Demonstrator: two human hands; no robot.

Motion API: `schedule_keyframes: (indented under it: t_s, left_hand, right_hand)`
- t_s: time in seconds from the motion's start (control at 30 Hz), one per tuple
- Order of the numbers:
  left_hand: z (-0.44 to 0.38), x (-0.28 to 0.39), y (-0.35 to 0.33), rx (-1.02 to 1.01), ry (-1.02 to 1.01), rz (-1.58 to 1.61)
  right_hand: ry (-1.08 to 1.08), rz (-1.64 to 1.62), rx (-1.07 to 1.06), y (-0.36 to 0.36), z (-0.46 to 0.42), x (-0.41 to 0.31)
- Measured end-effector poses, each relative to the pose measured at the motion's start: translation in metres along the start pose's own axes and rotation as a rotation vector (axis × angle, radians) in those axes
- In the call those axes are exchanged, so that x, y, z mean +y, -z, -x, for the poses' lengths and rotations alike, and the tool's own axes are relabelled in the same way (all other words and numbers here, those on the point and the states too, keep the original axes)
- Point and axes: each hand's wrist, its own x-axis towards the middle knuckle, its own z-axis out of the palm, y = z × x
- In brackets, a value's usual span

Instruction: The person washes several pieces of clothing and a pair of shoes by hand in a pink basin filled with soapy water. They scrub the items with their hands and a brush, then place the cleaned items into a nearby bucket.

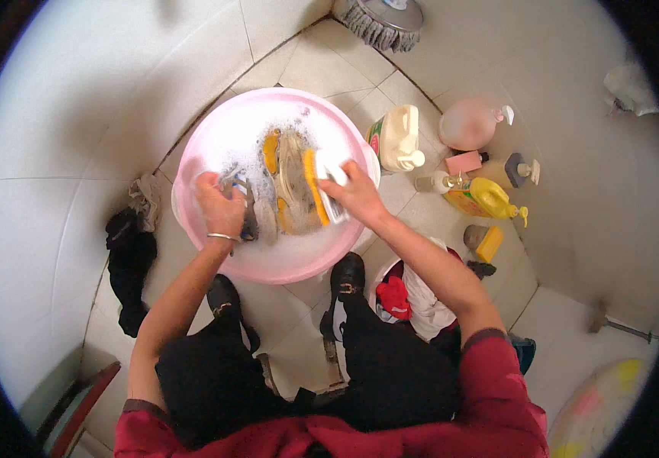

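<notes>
On the floor in front of me stands a pink plastic basin (283,276) full of white suds. My right hand (358,194) grips a scrubbing brush (323,188) with a white back and yellow bristles. Its bristles face left, over the basin's middle. At the left of the basin, my left hand (220,206) holds a wet shoe (247,209) with blue and white on its side; my fingers hide part of it. Between the hands, a shoe with a pale sole and yellow patches (290,177) lies in the foam, partly covered by suds.
Right of the basin stand a cream jug (393,137), a pink pump bottle (468,124) and a yellow detergent bottle (485,197). A tub of clothes (421,292) sits by my right foot. Dark cloth (130,263) lies along the left wall. A mop head (383,23) is in the far corner.
</notes>
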Motion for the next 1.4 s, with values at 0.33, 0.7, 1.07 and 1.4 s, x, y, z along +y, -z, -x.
schedule_keyframes:
  t_s: [0.33, 0.7, 1.07, 1.4]
  left_hand:
    - [-0.009, -0.022, -0.072, -0.484, 0.160, -0.130]
    - [0.011, -0.030, -0.087, -0.496, 0.501, 0.234]
    - [-0.014, -0.054, -0.033, -0.831, 0.942, 1.199]
    - [-0.002, -0.048, 0.002, -0.803, 0.606, 0.939]
  right_hand:
    - [-0.049, 0.356, 0.013, -0.084, -0.070, 0.038]
    - [0.137, 0.306, 0.117, -0.107, -0.103, 0.133]
    - [0.419, 0.275, -0.162, -0.087, 0.022, -0.026]
    - [0.370, 0.471, 0.016, -0.106, -0.019, -0.047]
